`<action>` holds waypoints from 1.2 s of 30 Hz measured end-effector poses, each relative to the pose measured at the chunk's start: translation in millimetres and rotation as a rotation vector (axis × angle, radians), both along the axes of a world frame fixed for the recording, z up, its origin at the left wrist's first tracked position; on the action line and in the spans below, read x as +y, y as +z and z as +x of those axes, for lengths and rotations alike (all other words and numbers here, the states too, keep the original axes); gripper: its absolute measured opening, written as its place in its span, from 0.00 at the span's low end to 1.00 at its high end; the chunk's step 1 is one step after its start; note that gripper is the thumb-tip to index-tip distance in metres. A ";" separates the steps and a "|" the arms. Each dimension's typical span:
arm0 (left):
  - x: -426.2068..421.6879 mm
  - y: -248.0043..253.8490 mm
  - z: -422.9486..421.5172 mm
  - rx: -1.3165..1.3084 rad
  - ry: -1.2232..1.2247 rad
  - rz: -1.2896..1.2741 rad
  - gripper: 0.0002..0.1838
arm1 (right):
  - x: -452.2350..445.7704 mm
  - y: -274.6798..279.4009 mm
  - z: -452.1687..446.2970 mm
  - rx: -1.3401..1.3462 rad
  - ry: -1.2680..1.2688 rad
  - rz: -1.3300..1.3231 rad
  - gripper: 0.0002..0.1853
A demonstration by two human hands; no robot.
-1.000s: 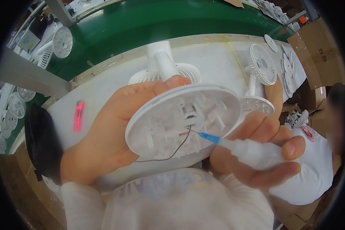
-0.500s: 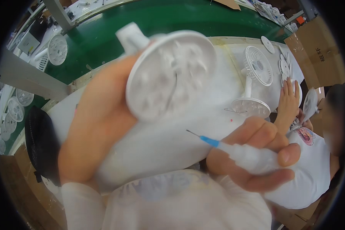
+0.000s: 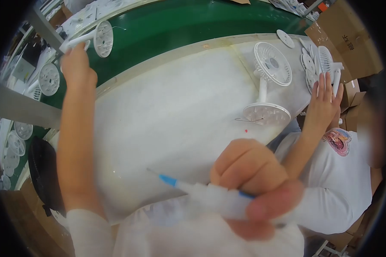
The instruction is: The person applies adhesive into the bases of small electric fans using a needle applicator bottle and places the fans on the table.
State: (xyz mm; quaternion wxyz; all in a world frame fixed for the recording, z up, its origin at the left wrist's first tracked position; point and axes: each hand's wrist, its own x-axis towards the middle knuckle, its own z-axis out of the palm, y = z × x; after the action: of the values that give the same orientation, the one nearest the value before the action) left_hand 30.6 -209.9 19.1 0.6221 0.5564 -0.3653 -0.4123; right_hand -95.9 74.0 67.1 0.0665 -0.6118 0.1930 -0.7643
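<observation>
On your left you have a black pouch-like item point(image 3: 43, 171) near a grey post point(image 3: 25, 107), ahead of you runs a green belt point(image 3: 180, 30), and to your right are a co-worker point(image 3: 334, 188) with a colourful sleeve patch point(image 3: 339, 140) and a printed cardboard box point(image 3: 351, 43).

Factory assembly line; green conveyor belt point(image 3: 171, 30); fan units point(image 3: 273, 64) (white); cardboard box point(image 3: 345, 40).

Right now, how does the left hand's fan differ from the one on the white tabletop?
The held fan is in the left hand; the tabletop fan has no hand on it. The held fan's wire pokes out right of its base, the tabletop fan's left. The tabletop fan's grille is plain to see; the held fan's is not. Both are white, with round bases.
</observation>
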 end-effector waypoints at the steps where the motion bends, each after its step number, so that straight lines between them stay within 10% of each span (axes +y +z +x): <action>1: 16.6 -4.0 -7.8 -0.136 0.053 -0.254 0.12 | 3.0 1.0 -2.7 0.020 0.034 -0.011 0.13; 6: 117.4 -2.9 -84.9 0.058 -1.241 0.119 0.13 | 9.7 -0.8 -11.7 0.098 0.133 -0.038 0.14; 13: 158.9 -30.9 -199.2 0.384 -1.748 0.876 0.18 | 8.8 -3.3 -18.5 0.148 0.134 -0.022 0.16; 36: 159.7 51.8 -40.5 0.673 -1.318 0.653 0.13 | 1.0 3.3 -20.0 -0.353 -0.030 -0.145 0.16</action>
State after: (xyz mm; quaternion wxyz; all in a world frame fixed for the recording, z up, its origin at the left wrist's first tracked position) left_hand -9.9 -50.3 70.9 0.1341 0.2265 -0.2727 -0.9254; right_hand -115.9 75.0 70.3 0.0439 -0.4684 0.1318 -0.8725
